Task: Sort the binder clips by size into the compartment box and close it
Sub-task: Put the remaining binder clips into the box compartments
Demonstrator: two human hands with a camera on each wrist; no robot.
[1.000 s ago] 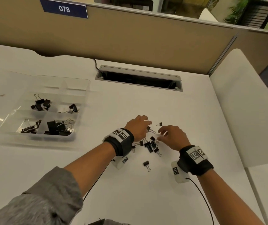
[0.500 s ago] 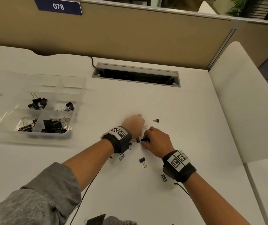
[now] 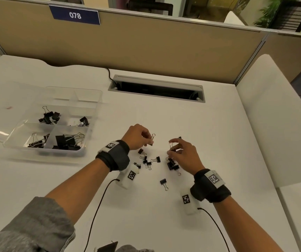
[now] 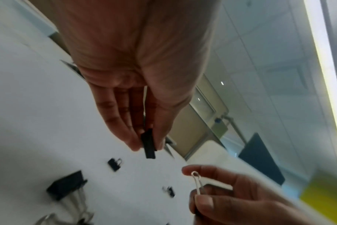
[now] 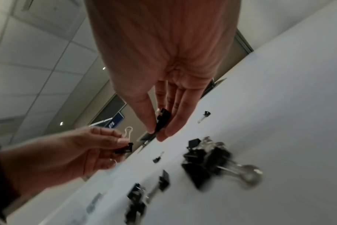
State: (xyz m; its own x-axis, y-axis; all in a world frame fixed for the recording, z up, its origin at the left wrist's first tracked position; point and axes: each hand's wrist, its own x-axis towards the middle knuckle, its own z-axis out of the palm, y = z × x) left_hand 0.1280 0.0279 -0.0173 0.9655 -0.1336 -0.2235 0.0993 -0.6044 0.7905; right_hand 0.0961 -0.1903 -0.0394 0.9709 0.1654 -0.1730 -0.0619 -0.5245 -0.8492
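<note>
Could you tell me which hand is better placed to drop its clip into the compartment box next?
Probably the left hand. It already pinches a binder clip and is on the side nearer the compartment box. The right hand also holds a clip but would have to cross over.

Half a second ago both my hands were down on the loose clips, close together on the bench. My left hand (image 3: 136,136) has since lifted and drawn left, and its grip now pinches a small black clip (image 3: 151,141) clear of the bench, wire loop upward. My right hand (image 3: 185,155) has lifted and moved right, and its grip pinches another clip (image 3: 172,149) between thumb and fingers. With the hands apart, the loose clips (image 3: 148,160) between them, previously covered, are exposed. My head view has shifted; the numbered sign sits further right.
</note>
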